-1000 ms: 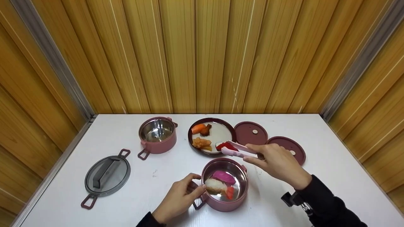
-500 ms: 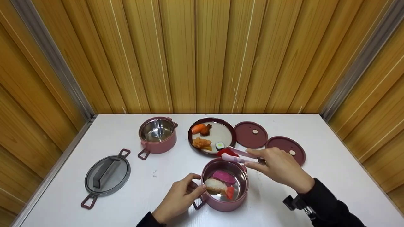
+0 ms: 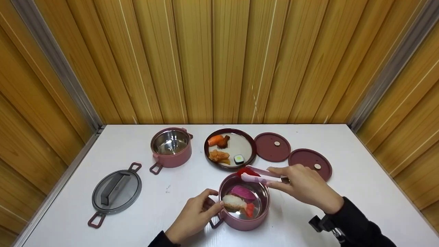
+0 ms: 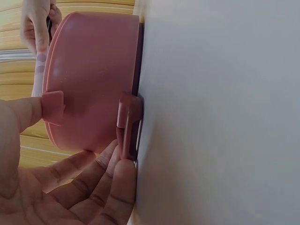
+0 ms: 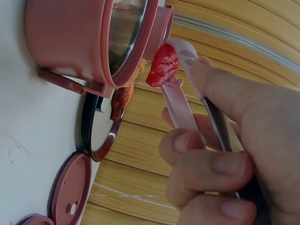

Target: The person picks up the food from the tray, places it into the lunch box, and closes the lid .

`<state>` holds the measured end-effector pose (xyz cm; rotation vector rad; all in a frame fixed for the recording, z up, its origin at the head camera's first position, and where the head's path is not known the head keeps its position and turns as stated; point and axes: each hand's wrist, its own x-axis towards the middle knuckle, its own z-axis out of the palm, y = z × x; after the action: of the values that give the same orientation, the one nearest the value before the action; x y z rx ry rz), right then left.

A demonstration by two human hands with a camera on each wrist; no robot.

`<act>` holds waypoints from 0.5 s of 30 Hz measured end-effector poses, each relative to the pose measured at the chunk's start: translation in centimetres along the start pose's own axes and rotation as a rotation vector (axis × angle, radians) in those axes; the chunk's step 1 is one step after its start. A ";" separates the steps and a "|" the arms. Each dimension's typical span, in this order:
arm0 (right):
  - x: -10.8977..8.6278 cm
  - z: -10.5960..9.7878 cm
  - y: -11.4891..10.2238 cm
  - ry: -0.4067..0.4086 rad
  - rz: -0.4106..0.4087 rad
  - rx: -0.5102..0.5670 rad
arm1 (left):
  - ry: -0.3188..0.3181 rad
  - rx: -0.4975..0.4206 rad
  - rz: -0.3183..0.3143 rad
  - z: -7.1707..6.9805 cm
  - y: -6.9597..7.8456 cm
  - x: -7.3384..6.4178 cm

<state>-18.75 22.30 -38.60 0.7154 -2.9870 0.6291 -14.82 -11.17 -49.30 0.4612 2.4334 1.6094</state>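
My right hand (image 3: pixel 306 185) grips a pair of pink tongs (image 3: pixel 261 178), whose tips pinch a glossy red food piece (image 5: pixel 162 66) over the far rim of the near pink pot (image 3: pixel 244 224). Inside that pot lie a shrimp sushi (image 3: pixel 235 201) with a red tail and a magenta food piece (image 3: pixel 242 192). My left hand (image 3: pixel 194 213) holds the pot's left side. In the left wrist view its thumb presses the tab at the rim, while the fingers curl below by the loop handle (image 4: pixel 125 123).
Behind the pot, a dark-rimmed plate (image 3: pixel 245 145) bears a sushi roll (image 3: pixel 239 159) and several fried-looking and orange food pieces (image 3: pixel 218 156). Two maroon lids (image 3: pixel 271 152) lie to its right. A second pink pot (image 3: pixel 175 160) and a grey lid (image 3: pixel 128 195) with a handle stand on the left.
My right hand has brought the tongs and the red piece off the plate's near edge, toward me and over the pot's far rim. My left hand has stayed on the pot.
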 end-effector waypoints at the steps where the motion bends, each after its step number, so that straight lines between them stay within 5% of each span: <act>1: -0.1 0.0 0.0 -0.002 -0.004 -0.002 | 0.000 0.000 0.001 0.0 0.0 0.0; 15: -0.7 0.2 -0.1 -0.052 -0.065 -0.024 | -0.008 -0.015 -0.016 0.0 0.0 0.0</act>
<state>-18.05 22.44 -38.78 0.8365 -2.9987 0.5800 -14.85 -11.21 -49.32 0.4440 2.4118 1.6149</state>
